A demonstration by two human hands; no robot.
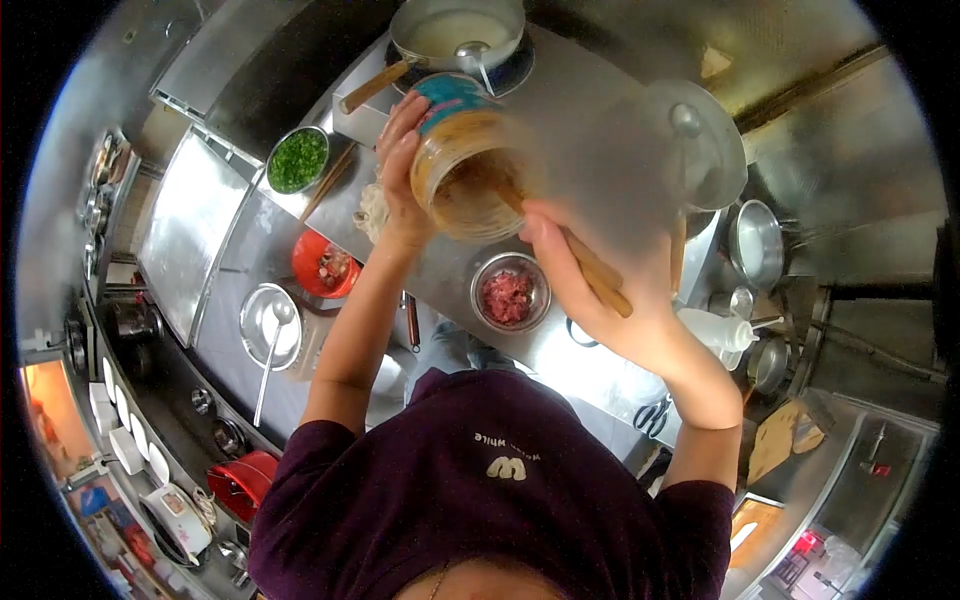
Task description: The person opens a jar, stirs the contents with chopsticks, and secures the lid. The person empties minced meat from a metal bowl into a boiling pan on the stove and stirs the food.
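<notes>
My left hand (402,165) is wrapped round a large glass jar (465,222) with a blue label, tilted so its mouth faces me. Brown paste coats the inside. My right hand (600,265) grips a wooden-handled utensil (598,278), whose far end reaches into the jar. What that end looks like is hidden inside. Below the jar, a metal bowl (539,318) of raw chopped meat (507,298) rests on the steel counter (440,275). A grey blur covers the area above my right hand.
A wooden-handled pan (510,18) with a ladle stands at the top. On the left are a bowl of chopped greens (298,160), chopsticks (328,183), a red bowl (316,250) and a metal bowl with a spoon (262,330). A white bottle (715,330) and scissors (651,418) are on the right.
</notes>
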